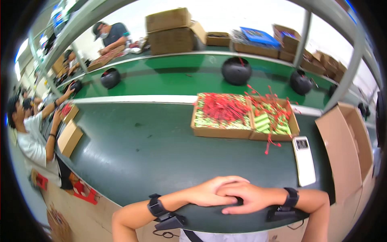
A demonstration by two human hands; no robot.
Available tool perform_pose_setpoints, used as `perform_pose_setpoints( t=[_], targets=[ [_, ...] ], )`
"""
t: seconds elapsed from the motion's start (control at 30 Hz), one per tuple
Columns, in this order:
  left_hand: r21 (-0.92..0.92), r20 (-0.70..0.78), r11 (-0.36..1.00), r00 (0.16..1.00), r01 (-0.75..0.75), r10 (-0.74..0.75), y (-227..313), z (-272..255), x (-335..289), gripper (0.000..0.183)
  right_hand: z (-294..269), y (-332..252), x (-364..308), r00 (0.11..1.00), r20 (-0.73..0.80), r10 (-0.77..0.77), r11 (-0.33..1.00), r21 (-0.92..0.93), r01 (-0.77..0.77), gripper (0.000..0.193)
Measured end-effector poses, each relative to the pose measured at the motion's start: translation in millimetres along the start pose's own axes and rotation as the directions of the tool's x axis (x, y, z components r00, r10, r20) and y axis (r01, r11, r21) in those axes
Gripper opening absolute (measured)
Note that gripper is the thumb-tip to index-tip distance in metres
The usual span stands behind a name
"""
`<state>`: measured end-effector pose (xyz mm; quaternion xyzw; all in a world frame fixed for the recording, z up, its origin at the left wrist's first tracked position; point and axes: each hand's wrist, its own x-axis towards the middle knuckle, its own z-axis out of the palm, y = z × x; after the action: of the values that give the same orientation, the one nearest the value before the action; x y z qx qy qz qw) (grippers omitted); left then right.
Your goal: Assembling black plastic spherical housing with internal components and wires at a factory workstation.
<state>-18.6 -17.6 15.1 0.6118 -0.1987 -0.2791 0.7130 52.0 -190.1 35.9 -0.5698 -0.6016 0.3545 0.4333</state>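
My left hand (204,193) and my right hand (254,197) rest together at the near edge of the dark green worktable (161,149). The right one lies partly over the left, fingers loosely stretched, and no object shows in either. Some left fingers are hidden beneath. Black straps circle both wrists. Beyond my hands, a carton (222,132) holds light-green cylinders with red wires heaped on top. A second carton (271,136) beside it holds more green cylinders (262,123) and tangled red leads. To my right lies a white phone (304,163).
An open cardboard box (338,149) stands at the right edge. Behind the table runs a green conveyor (173,76) carrying round black objects such as this one (236,71). Co-workers sit at left and far left. Stacked boxes (169,36) stand beyond, under metal frame posts.
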Motion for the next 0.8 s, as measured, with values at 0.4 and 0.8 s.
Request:
perform_pose_setpoints(
  t=[0.4, 0.8],
  targets=[
    [-0.04, -0.346, 0.985, 0.923, 0.166, -0.169, 24.6, 16.4, -4.8, 0.053, 7.3, 15.6, 2.5, 0.992, -0.043, -0.119, 0.99, 0.068, 0.122, 0.026],
    [0.0, -0.326, 0.998, 0.943, 0.062, -0.059, 17.6, 15.2, -4.5, 0.044, 10.7, 20.2, 6.4, 0.988, -0.055, -0.141, 0.957, 0.248, 0.151, 0.034]
  ],
)
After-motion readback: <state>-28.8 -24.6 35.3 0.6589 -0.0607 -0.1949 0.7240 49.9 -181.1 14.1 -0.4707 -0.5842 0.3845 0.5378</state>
